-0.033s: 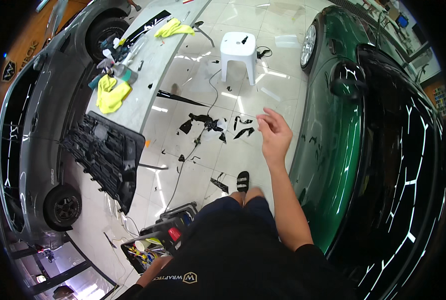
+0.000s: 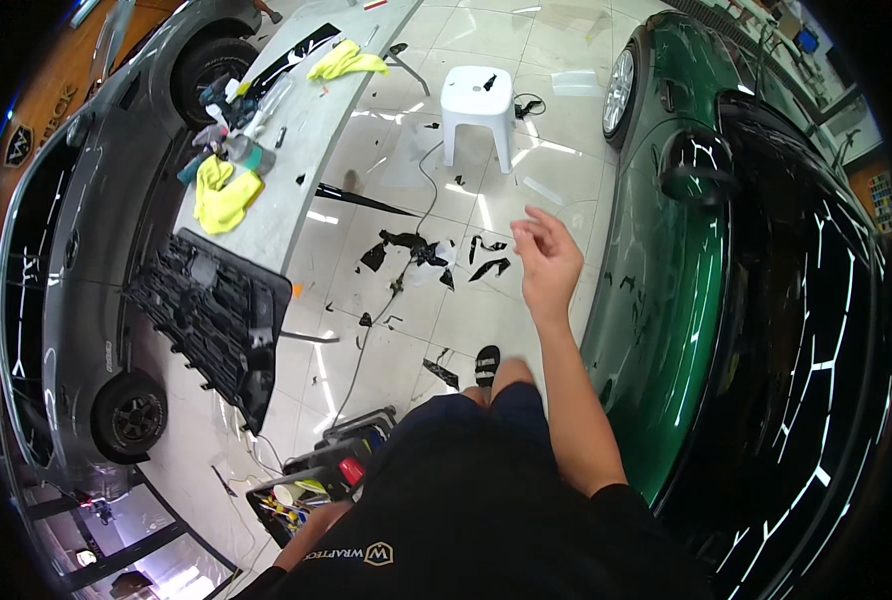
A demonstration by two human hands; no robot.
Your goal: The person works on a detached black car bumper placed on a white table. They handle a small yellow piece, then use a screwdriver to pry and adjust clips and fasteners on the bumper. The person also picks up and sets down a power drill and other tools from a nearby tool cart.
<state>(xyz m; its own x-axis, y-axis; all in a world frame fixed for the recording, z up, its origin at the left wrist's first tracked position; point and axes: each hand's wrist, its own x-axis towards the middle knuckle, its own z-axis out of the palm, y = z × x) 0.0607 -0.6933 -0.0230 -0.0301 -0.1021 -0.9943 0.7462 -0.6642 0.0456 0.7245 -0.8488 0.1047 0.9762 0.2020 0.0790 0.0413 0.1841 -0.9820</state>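
My right hand (image 2: 550, 262) is raised over the floor, beside the green car (image 2: 656, 340). Its fingers are loosely bent, with gaps between them, and nothing shows in them. Low on the left, my left hand (image 2: 328, 518) is close to my body, in front of an open tool case (image 2: 296, 492) holding several small tools. Its fingers are hidden, so whether it touches the case cannot be made out. Scraps of black film (image 2: 406, 242) lie on the tiles beyond my feet.
A long table (image 2: 311, 130) at the left bears yellow cloths (image 2: 224, 195), a spray bottle (image 2: 254, 152) and a black slatted panel (image 2: 216, 310) at its near end. Beyond stands a white stool (image 2: 477, 95). A cable (image 2: 362, 345) crosses the floor. A grey vehicle (image 2: 76, 270) flanks the table.
The whole view has shifted slightly. My right hand stays raised, with its fingers bent much as before, and my left hand remains by the tool case.
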